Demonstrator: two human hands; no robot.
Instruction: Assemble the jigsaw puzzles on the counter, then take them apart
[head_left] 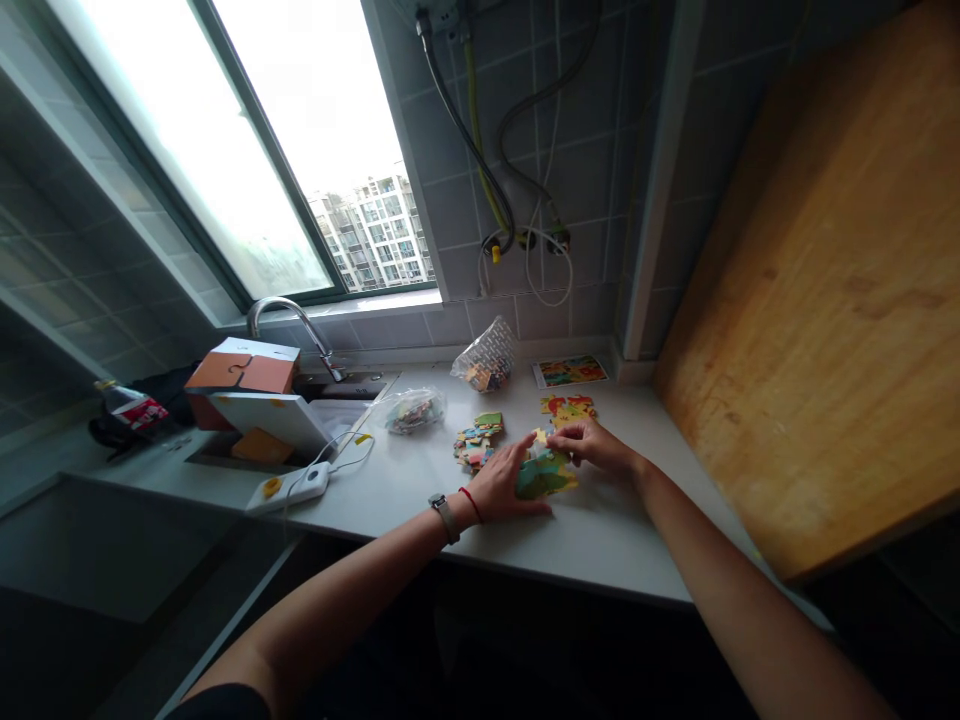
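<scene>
On the white counter (622, 530) lies a joined patch of green and yellow jigsaw puzzle pieces (546, 476). My left hand (508, 484) rests at its left edge, fingers stretched out and thumb spread along the counter. At the patch's far edge, my right hand (594, 444) pinches a small puzzle piece (543, 437), partly hidden by the fingers. Another group of red and yellow puzzle pieces (568, 406) lies just beyond my right hand. A loose heap of puzzle pieces (477, 440) sits past my left fingertips.
A printed picture card (571, 371) lies near the wall. Two clear bags of pieces, one bubble-wrapped (487, 358) and one flat (414, 410), stand left of it. Further left are a power strip (294, 486), a faucet (296, 318) and boxes (244, 368). A wooden panel (832, 300) rises at right.
</scene>
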